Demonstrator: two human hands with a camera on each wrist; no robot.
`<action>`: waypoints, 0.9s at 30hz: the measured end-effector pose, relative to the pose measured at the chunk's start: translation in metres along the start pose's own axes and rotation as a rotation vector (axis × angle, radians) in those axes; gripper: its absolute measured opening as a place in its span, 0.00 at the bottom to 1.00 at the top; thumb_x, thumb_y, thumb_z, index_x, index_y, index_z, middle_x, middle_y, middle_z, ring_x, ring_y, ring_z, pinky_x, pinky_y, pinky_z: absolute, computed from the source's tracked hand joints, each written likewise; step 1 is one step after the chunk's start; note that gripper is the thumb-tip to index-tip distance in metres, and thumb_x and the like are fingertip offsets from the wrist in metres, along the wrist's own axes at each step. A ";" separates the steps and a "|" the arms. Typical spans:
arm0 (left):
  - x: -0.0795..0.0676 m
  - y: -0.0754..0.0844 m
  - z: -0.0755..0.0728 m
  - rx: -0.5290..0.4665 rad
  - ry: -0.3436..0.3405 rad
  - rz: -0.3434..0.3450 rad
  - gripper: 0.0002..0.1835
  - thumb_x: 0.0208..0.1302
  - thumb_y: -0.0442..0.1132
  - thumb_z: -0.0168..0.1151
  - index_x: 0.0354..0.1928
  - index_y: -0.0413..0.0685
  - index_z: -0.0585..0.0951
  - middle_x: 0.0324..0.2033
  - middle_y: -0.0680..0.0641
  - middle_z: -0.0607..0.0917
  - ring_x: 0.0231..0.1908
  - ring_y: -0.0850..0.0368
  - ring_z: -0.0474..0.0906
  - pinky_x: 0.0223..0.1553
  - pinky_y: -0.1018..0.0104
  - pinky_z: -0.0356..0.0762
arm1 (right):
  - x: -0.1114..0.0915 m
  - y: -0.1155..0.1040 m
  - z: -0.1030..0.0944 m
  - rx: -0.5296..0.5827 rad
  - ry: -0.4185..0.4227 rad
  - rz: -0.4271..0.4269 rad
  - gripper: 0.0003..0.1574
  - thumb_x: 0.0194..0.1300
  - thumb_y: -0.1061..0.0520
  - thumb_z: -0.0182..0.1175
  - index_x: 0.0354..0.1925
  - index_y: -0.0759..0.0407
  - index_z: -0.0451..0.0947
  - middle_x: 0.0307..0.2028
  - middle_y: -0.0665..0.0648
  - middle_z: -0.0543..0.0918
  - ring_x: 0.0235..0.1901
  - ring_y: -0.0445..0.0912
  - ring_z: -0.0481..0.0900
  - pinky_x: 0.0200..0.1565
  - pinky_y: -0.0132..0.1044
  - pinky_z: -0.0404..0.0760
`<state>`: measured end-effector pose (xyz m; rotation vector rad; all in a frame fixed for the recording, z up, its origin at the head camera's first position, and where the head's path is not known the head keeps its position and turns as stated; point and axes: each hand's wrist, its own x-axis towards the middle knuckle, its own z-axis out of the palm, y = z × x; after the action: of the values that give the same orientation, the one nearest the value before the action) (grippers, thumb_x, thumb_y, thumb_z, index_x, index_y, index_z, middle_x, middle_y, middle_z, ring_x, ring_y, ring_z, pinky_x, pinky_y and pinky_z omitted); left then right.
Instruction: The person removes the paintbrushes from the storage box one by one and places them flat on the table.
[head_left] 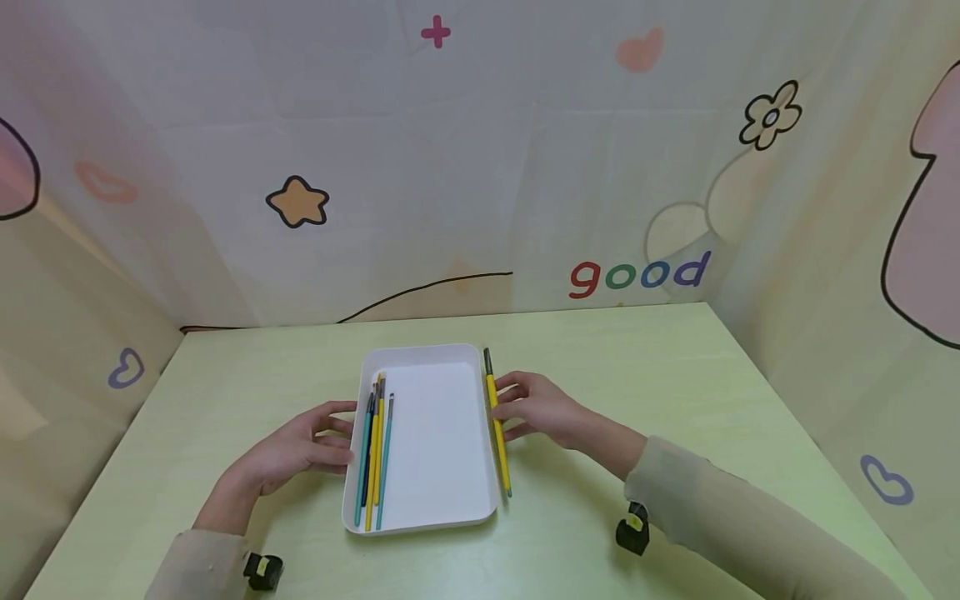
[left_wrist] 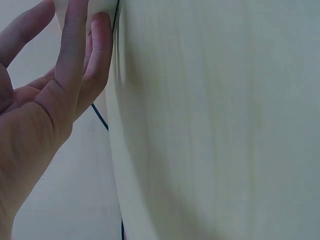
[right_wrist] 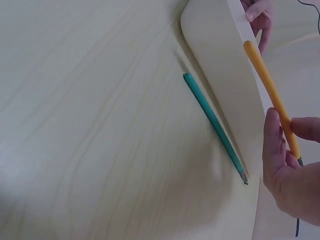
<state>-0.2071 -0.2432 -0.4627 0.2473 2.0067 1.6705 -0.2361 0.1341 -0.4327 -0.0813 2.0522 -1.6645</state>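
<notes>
A white rectangular tray point(head_left: 438, 450) stands on the table, with several yellow, teal and dark paintbrushes point(head_left: 375, 454) lying lengthwise along its left side. My left hand point(head_left: 303, 446) is at the tray's left wall, fingers extended and touching its edge. At the right side, my right hand point(head_left: 542, 410) pinches a yellow paintbrush point(right_wrist: 270, 82) between thumb and fingers, raised above the table. Beneath it a teal paintbrush point(right_wrist: 215, 127) lies on the tabletop alongside the tray's right wall; in the head view the yellow one hides most of it.
The pale wood-grain table point(head_left: 637, 358) ends at a printed cloth backdrop point(head_left: 465, 167), with cloth at both sides too. Small black devices point(head_left: 633, 529) are at both sleeve cuffs.
</notes>
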 end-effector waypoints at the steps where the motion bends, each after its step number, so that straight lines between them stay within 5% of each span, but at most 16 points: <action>1: 0.000 0.000 0.000 0.000 -0.001 0.002 0.45 0.65 0.29 0.69 0.78 0.36 0.55 0.62 0.29 0.71 0.51 0.42 0.81 0.52 0.51 0.84 | 0.000 0.001 -0.001 -0.001 0.002 0.000 0.27 0.70 0.66 0.62 0.64 0.68 0.69 0.52 0.67 0.78 0.43 0.53 0.82 0.43 0.46 0.88; 27: 0.000 0.000 0.000 -0.017 -0.008 -0.001 0.45 0.65 0.29 0.69 0.78 0.37 0.54 0.62 0.29 0.70 0.51 0.42 0.81 0.52 0.50 0.84 | 0.009 0.029 -0.019 -0.110 0.105 0.045 0.26 0.69 0.66 0.64 0.62 0.70 0.70 0.46 0.64 0.79 0.38 0.51 0.80 0.39 0.43 0.89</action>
<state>-0.2070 -0.2437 -0.4626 0.2465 1.9862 1.6824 -0.2444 0.1555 -0.4604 0.0161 2.2072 -1.5580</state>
